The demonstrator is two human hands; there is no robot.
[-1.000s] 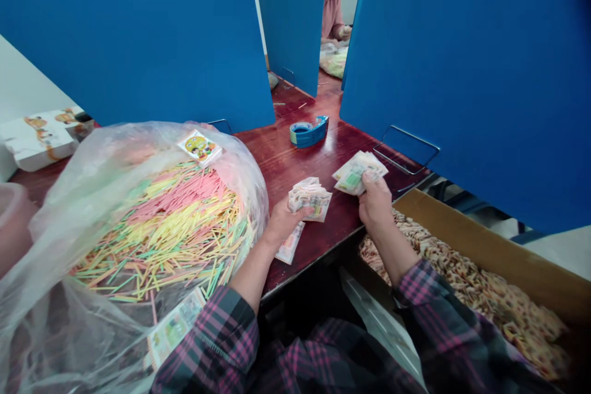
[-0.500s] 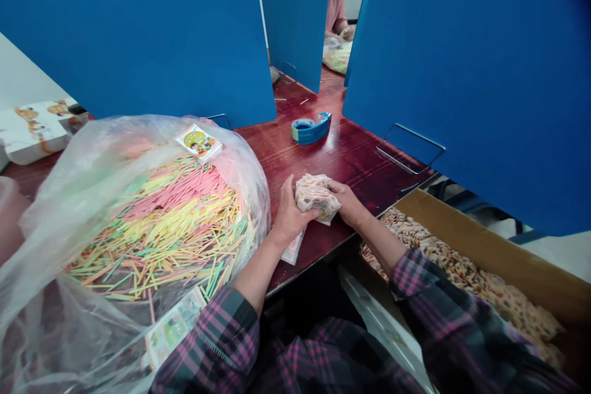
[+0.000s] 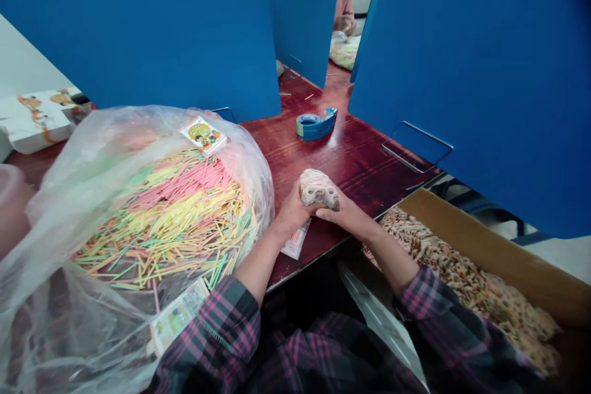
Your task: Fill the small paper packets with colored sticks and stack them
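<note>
A small wad of thin, pale printed pieces, like stacked paper packets, is pressed together above the table's front edge. My left hand wraps its left side. My right hand closes round the right side, its thumb pointing toward the left one. Below the hands, a flat printed packet lies on the dark red table. To the left, a large clear plastic bag lies open, full of pastel pink, yellow and green sticks.
A printed card pack rests on the bag, and another printed packet lies lower down. Beyond my hands stands a blue tape dispenser. Blue partitions rise behind. At right, a cardboard box holds many similar pieces. A co-worker sits beyond.
My hands have closed further round the wad, which looks more compact and squared. The right thumb has come forward across its near side. The whole view has shifted slightly.
</note>
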